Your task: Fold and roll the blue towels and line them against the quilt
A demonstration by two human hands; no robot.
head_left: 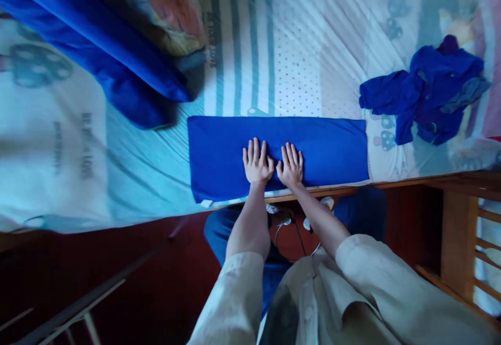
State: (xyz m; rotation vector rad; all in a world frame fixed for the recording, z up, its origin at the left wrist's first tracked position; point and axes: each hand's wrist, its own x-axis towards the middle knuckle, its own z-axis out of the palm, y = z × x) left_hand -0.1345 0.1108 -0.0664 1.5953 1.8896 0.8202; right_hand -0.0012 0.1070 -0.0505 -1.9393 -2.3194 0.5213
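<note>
A folded blue cloth [332, 149] lies as a long flat rectangle on the bed near its front edge. My left hand [257, 161] rests flat on the middle of it, fingers stretched out and close together. My right hand [290, 165] lies flat right beside it, thumbs nearly touching. Both palms press down on the cloth and neither hand holds anything.
A crumpled heap of blue clothes [430, 92] sits on the bed at the right. A large blue folded fabric [102, 52] lies at the upper left, beside a printed pillow [172, 6]. The wooden bed frame [430, 183] runs along the front edge.
</note>
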